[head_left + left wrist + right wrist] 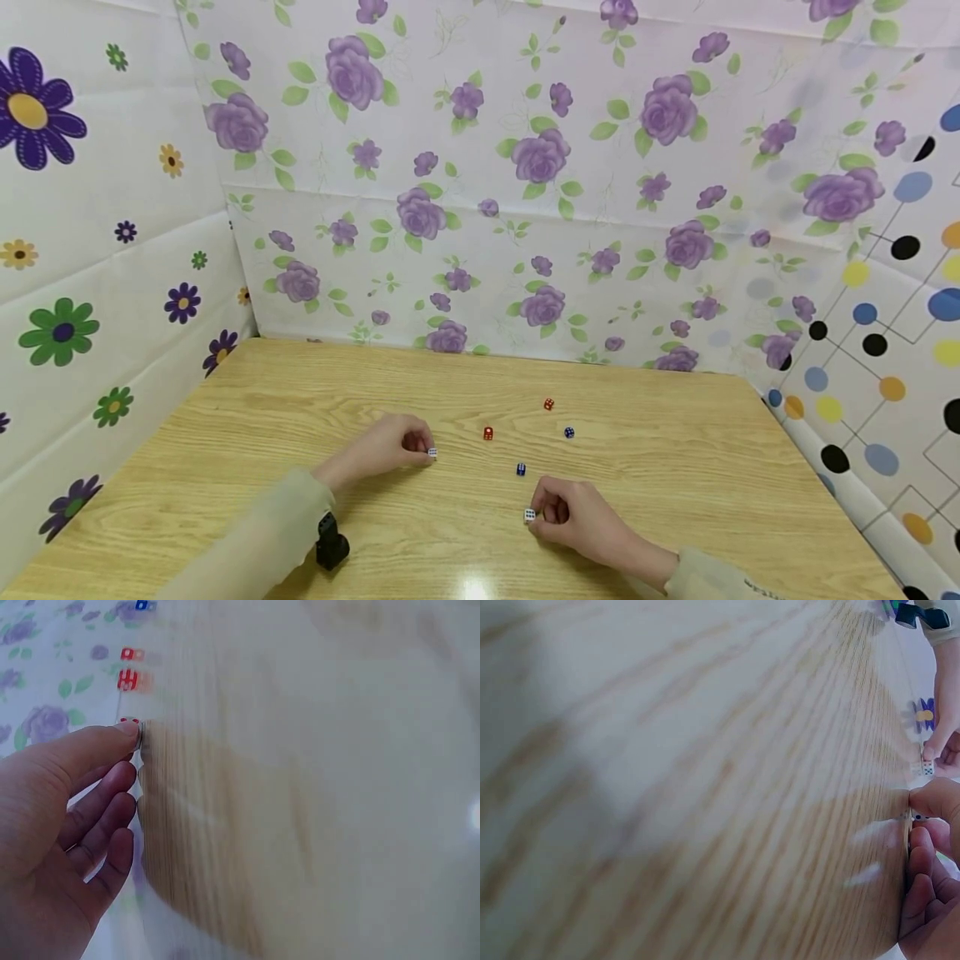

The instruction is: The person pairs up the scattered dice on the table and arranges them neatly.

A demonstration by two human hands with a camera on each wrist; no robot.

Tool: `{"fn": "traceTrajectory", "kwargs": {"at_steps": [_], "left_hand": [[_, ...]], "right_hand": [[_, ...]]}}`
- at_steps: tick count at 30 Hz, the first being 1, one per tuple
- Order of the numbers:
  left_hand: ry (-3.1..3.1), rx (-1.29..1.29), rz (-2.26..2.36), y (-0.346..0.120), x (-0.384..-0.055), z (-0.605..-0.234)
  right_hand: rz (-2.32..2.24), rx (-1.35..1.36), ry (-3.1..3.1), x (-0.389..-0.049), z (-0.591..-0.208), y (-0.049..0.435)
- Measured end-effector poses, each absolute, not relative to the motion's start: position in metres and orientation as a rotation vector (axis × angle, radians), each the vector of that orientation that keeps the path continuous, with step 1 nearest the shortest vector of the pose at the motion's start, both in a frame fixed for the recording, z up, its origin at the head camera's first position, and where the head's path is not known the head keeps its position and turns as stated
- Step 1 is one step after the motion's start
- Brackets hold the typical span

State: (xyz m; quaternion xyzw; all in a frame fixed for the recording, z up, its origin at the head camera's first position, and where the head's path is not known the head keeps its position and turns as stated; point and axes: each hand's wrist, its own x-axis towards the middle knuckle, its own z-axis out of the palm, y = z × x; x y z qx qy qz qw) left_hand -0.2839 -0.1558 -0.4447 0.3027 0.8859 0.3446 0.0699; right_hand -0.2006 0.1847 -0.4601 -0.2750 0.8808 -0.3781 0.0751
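My left hand (393,443) pinches a small white die (432,454) between thumb and fingers, low over the wooden table. In the left wrist view its thumb covers most of that die (130,721). Nearer to me, my right hand (573,517) pinches another white die (529,516), whose dark pips face up toward the head camera. The right wrist view shows only a sliver of this die (921,817) between the fingertips. Between and beyond the hands lie a red die (488,433), a second red die (549,404), a blue die (521,469) and another blue die (569,432).
The wood-grain table (420,533) reflects a bright light near its front. A flowered cloth (495,275) hangs along the back edge, with patterned cloths at both sides. A black camera mount (330,543) sits on my left wrist.
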Motion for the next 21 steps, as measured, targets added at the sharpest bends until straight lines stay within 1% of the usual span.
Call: {"fn": "traceTrajectory", "kwargs": {"at_steps": [13,21], "left_hand": [[2.632,1.007,1.018,-0.12,-0.261,-0.443],[2.611,0.99,1.037,-0.104,-0.25,-0.446]], "right_hand": [[-1.141,-0.826,2.637,-0.201,-0.461,0.185],[-1.135,-0.815,2.643,-0.2,-0.46,0.184]]}}
